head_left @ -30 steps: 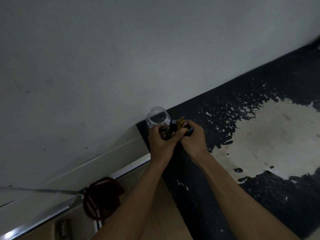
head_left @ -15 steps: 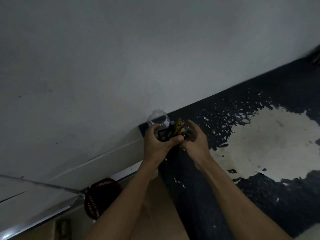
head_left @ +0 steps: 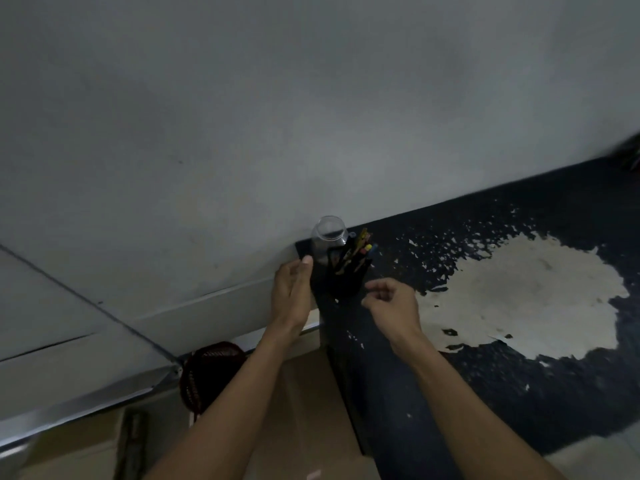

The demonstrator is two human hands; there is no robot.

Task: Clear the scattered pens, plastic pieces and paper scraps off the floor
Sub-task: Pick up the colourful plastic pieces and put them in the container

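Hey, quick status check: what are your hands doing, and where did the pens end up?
Left hand open, right hand loosely curled, both empty. Pens upright in black holder on dark counter, beside clear jar. Nothing in the way.

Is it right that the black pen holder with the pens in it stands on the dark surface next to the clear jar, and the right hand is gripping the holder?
Not quite. In the head view the right hand hovers just short of the black pen holder, holding nothing. The rest holds: it stands on the dark surface beside the clear jar.

Dim view, several things only partly seen.
Pens (head_left: 356,254) sink into a black holder (head_left: 348,278); right-edge clutter (head_left: 632,155) is blurred and cut off.
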